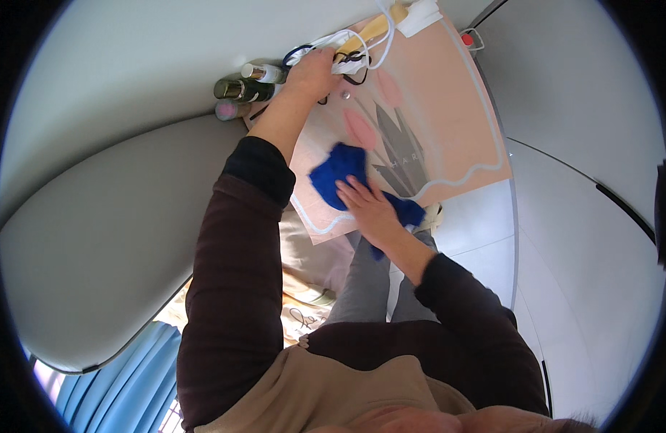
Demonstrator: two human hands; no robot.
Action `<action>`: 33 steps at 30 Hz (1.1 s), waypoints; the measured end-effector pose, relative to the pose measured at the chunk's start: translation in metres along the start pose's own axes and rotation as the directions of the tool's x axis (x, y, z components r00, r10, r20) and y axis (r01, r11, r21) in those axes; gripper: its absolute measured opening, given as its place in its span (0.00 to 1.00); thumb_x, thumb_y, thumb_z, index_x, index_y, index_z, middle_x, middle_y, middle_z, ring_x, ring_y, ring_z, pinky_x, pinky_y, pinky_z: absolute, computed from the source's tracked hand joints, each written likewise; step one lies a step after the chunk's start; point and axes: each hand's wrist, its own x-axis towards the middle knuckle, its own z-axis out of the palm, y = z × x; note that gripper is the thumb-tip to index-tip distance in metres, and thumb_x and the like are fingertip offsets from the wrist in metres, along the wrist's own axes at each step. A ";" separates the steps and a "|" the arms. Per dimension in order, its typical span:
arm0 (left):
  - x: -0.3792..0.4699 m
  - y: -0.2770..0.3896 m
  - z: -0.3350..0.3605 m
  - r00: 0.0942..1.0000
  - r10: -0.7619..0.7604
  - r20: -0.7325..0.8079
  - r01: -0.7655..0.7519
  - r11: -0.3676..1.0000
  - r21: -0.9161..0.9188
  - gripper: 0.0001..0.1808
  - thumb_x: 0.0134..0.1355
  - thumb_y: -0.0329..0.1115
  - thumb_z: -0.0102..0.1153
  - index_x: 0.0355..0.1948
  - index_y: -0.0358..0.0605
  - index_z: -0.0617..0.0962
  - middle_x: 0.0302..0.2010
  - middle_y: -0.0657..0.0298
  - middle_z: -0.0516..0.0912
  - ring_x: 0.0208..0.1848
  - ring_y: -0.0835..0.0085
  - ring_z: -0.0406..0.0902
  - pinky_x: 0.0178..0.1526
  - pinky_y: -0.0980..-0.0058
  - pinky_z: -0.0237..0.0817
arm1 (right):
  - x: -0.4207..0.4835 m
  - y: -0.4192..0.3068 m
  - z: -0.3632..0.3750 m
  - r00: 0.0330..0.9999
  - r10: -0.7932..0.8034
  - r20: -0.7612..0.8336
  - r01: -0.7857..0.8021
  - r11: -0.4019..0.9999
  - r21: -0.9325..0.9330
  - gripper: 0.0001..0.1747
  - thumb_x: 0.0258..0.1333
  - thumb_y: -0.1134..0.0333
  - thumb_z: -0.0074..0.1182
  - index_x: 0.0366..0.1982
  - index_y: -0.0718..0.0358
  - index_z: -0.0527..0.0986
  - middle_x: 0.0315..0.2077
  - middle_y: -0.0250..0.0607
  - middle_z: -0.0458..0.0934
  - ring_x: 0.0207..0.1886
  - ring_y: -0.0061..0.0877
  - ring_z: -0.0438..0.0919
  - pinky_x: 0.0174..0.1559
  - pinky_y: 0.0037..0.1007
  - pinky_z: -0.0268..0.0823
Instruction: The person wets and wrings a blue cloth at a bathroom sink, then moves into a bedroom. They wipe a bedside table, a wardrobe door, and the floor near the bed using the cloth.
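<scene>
My right hand [369, 212] lies over a blue cloth [333, 172], pressing it against a pink mat [452, 108] printed with tulips. The fingers are fairly straight, and part of the cloth hangs past the mat's near edge. At the far left of the mat, my left hand [314, 76] reaches into a cluster of small things. Around its fingers are a white cable [384, 51], black hair ties or cords [357, 70] and something white and crumpled. A yellow wooden handle [373, 32] slants away beyond that hand. Its fingertips are partly hidden, so its grip is unclear.
Beside my left wrist stand a white bottle [261, 72], a dark green bottle [243, 90] and a small jar [228, 110]. A small round clear item [345, 94] sits on the mat. White tissue [420, 17] lies at the far edge. A grey padded panel [111, 227] rises at left.
</scene>
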 end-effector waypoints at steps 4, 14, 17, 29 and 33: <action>-0.001 -0.002 0.002 1.000 -0.013 0.003 0.013 1.000 0.011 0.25 0.54 0.41 0.62 0.51 0.45 0.72 0.51 0.53 0.76 0.55 0.55 0.73 0.54 0.60 0.68 | -0.021 0.003 0.003 0.995 0.082 -0.063 -0.083 0.996 -0.017 0.30 0.54 0.67 0.44 0.62 0.62 0.64 0.67 0.35 0.55 0.72 0.30 0.49 0.70 0.42 0.39; 0.000 0.003 0.010 0.999 0.012 -0.046 -0.011 0.999 0.031 0.31 0.49 0.41 0.66 0.53 0.43 0.72 0.50 0.49 0.76 0.55 0.52 0.73 0.54 0.60 0.67 | 0.144 -0.051 0.036 0.998 0.032 -0.059 -0.022 0.988 0.155 0.27 0.59 0.66 0.36 0.61 0.59 0.65 0.68 0.32 0.55 0.72 0.27 0.46 0.71 0.43 0.33; -0.004 0.010 0.009 0.999 -0.016 -0.042 0.018 0.999 0.051 0.32 0.43 0.42 0.70 0.50 0.45 0.73 0.51 0.51 0.74 0.55 0.54 0.72 0.54 0.59 0.68 | 0.106 -0.034 0.042 0.969 -0.020 -0.248 0.016 1.000 -0.018 0.27 0.57 0.67 0.38 0.60 0.57 0.65 0.67 0.30 0.56 0.72 0.25 0.49 0.71 0.41 0.34; -0.028 0.040 -0.005 0.998 -0.044 -0.044 0.054 0.963 0.265 0.41 0.41 0.59 0.71 0.54 0.50 0.73 0.52 0.58 0.73 0.59 0.60 0.68 0.51 0.56 0.68 | -0.087 0.112 -0.054 0.854 0.458 -0.247 -0.503 0.848 -0.166 0.31 0.58 0.64 0.52 0.64 0.54 0.61 0.68 0.33 0.54 0.72 0.35 0.49 0.68 0.45 0.45; -0.046 0.048 -0.018 0.980 0.081 -0.181 -0.034 0.969 0.246 0.35 0.44 0.53 0.70 0.54 0.53 0.75 0.53 0.59 0.75 0.55 0.56 0.72 0.53 0.58 0.68 | -0.092 0.117 -0.045 0.837 0.445 -0.319 -0.506 0.851 -0.142 0.30 0.61 0.64 0.50 0.64 0.57 0.61 0.68 0.34 0.55 0.72 0.37 0.48 0.68 0.46 0.43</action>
